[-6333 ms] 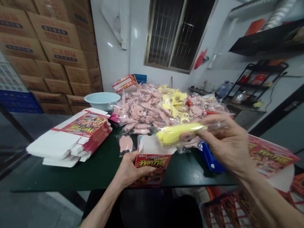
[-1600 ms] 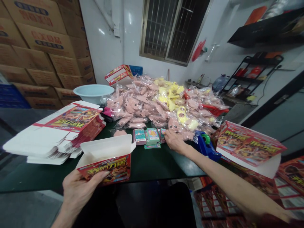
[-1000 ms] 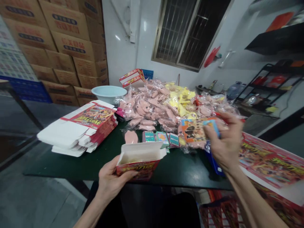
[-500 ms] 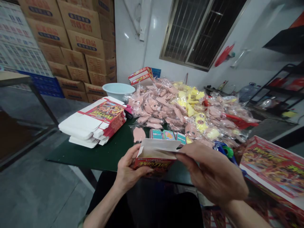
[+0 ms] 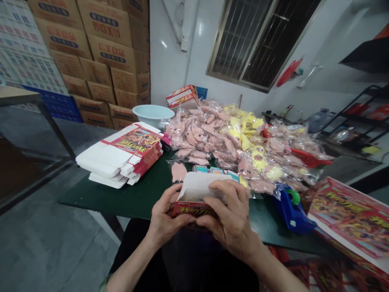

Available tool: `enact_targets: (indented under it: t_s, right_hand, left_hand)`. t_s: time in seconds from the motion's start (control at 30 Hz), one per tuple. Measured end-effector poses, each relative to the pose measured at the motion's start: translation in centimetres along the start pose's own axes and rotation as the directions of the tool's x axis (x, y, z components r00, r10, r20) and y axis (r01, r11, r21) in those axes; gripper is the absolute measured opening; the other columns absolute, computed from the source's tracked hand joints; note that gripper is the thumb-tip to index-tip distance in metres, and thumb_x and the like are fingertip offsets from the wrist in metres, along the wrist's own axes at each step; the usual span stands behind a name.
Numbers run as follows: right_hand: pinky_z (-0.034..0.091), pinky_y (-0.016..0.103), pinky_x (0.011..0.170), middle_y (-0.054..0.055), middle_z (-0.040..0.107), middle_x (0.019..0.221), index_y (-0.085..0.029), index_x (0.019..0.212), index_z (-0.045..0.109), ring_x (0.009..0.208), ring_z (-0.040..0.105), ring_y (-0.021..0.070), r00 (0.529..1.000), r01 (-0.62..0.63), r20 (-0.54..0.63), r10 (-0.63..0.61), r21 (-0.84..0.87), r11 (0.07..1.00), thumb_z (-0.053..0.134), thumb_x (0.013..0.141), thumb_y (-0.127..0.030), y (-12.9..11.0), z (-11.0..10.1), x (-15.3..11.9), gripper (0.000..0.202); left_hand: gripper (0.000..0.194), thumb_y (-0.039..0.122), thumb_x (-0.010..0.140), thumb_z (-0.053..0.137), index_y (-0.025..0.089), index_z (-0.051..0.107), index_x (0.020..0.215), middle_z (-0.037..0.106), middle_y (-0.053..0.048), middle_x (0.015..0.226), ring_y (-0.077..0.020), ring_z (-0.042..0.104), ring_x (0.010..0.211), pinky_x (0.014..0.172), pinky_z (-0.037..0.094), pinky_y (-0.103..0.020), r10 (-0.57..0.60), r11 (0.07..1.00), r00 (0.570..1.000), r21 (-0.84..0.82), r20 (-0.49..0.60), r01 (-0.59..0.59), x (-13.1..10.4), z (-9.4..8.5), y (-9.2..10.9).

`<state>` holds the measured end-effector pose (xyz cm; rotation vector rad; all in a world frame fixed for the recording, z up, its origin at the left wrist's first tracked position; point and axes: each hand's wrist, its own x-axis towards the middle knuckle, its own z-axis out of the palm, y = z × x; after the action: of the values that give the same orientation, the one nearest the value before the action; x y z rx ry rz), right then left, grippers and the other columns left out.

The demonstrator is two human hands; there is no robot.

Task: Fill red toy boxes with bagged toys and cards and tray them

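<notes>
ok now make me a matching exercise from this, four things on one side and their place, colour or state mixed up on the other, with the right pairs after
Things:
1. small box
2. tape dispenser
3. basin
4. flattened cartons

Descriptions:
A. pale blue, beyond the flattened cartons
B. held in the left hand, with the right hand at its opening and a white flap standing up
C. dark blue, with a green ring
D. stacked on the left part of the table

Right pairs: 1-B, 2-C, 3-A, 4-D
</notes>
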<state>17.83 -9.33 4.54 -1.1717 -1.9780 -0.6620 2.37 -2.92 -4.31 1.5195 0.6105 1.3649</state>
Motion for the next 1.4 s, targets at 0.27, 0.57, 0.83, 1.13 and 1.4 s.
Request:
enact_targets:
  t_s: [0.27,0.57,0.83,1.13,1.4]
  right_hand:
    - [0.045,0.044,0.09,0.011,0.053,0.112,-0.023,0.117,0.048,0.108,0.052,0.0252,0.814,-0.434,-0.263,0.517,0.315,0.844,0.06,0.081,-0.021,0.2,0.7,-4.3,0.038]
    - [0.051,0.032,0.083,0.008,0.055,0.114,-0.024,0.125,0.044,0.1,0.058,0.0179,0.775,-0.441,-0.13,0.619,0.589,0.677,0.054,0.085,-0.015,0.7,4.4,-5.5,0.042]
    - [0.046,0.032,0.079,0.005,0.051,0.106,-0.024,0.102,0.058,0.094,0.054,0.0167,0.889,-0.308,-0.168,0.427,0.471,0.827,0.048,0.086,-0.011,1.9,2.6,-5.1,0.023]
    - [0.049,0.025,0.074,0.003,0.058,0.095,-0.024,0.118,0.047,0.085,0.059,0.0133,0.761,-0.483,0.075,0.644,0.729,0.486,0.052,0.087,-0.018,1.2,1.4,-3.7,0.031]
    - [0.049,0.029,0.081,0.007,0.055,0.106,-0.022,0.1,0.061,0.101,0.055,0.0183,0.843,-0.441,0.114,0.525,0.706,0.554,0.06,0.083,-0.022,1.4,-0.1,-4.3,0.017]
  left_hand:
    - [0.054,0.018,0.076,0.064,0.024,0.045,0.127,0.066,-0.007,0.109,-0.0169,0.068,0.087,0.074,0.057,-0.023,0.342,0.904,0.939,0.287,-0.032,-0.319,-0.5,0.1,0.4]
    - [0.047,0.006,0.07,0.068,0.022,0.056,0.112,0.066,-0.004,0.099,-0.0148,0.064,0.087,0.079,0.052,-0.024,0.532,0.802,0.846,0.33,-0.014,-0.499,1.9,0.6,0.6]
    - [0.011,0.016,0.081,0.057,0.017,0.068,0.08,0.069,-0.008,0.095,-0.0173,0.065,0.084,0.074,0.052,-0.026,0.338,0.929,0.941,0.16,0.003,-0.334,3.4,0.5,3.1]
    - [0.022,0.017,0.077,0.063,0.021,0.062,0.099,0.065,-0.002,0.088,-0.0126,0.062,0.077,0.071,0.049,-0.025,0.028,0.95,0.997,-0.309,-0.072,-0.049,3.9,2.0,3.3]
    - [0.013,0.015,0.078,0.055,0.017,0.063,0.068,0.063,-0.006,0.092,-0.0219,0.062,0.089,0.076,0.049,-0.035,0.093,0.92,0.995,-0.379,-0.032,-0.098,3.6,1.8,4.1]
